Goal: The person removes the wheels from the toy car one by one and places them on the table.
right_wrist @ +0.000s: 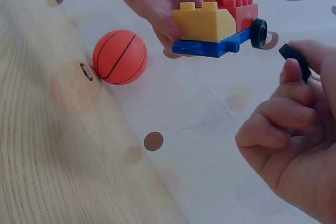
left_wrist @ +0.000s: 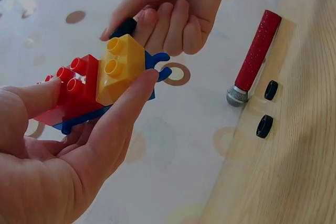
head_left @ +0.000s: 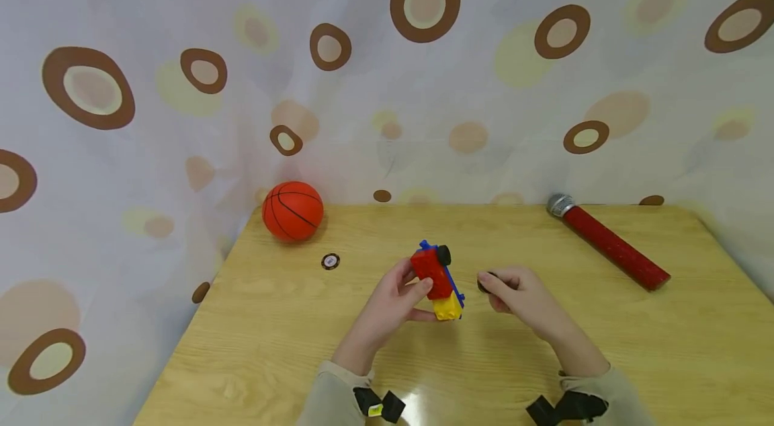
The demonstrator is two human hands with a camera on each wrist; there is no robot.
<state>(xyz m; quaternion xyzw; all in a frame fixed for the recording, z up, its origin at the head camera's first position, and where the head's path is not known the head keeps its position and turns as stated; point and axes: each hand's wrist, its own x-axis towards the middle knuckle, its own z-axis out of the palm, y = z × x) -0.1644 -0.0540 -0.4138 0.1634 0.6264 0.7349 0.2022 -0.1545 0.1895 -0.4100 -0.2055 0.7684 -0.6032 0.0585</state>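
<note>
A toy car (head_left: 431, 276) of building blocks has a blue base, a red studded block and a yellow sloped block. My left hand (head_left: 387, 305) grips it above the table, thumb on the red block. One black wheel (right_wrist: 259, 34) sits on the base near the red end; in the right wrist view, the peg by the yellow block is bare. To the right of the car and apart from it, my right hand (head_left: 527, 295) pinches another black wheel (right_wrist: 296, 61) between thumb and forefinger. The fingers partly cover that wheel in the head view.
On the wooden table (head_left: 254, 345), a small orange basketball (head_left: 293, 211) stands back left, with a round chip (head_left: 330, 261) near it. A red-handled microphone (head_left: 611, 243) lies back right. Two loose wheels, one nearer (left_wrist: 264, 126) and one farther (left_wrist: 271, 90), show in the left wrist view.
</note>
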